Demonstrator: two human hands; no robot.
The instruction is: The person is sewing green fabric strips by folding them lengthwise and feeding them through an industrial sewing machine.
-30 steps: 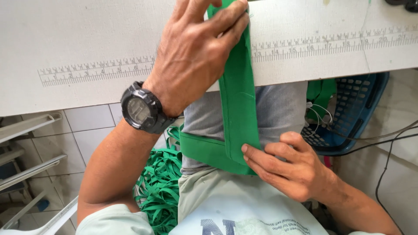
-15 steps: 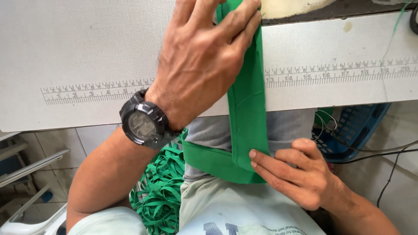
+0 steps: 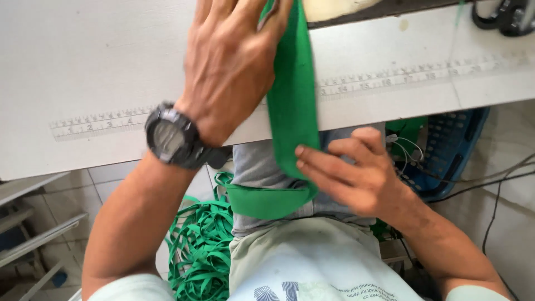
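I see the left hand (image 3: 231, 67) pressing flat and the right hand (image 3: 351, 173) pinching the green fabric strip (image 3: 292, 106), beside a blue plastic basket (image 3: 457, 150) holding green cloth (image 3: 409, 131).

A green fabric strip (image 3: 292, 100) is laid flat across the white table edge, running from twelve o'clock toward six. Below the edge it hangs, folded sideways toward nine o'clock over the lap.
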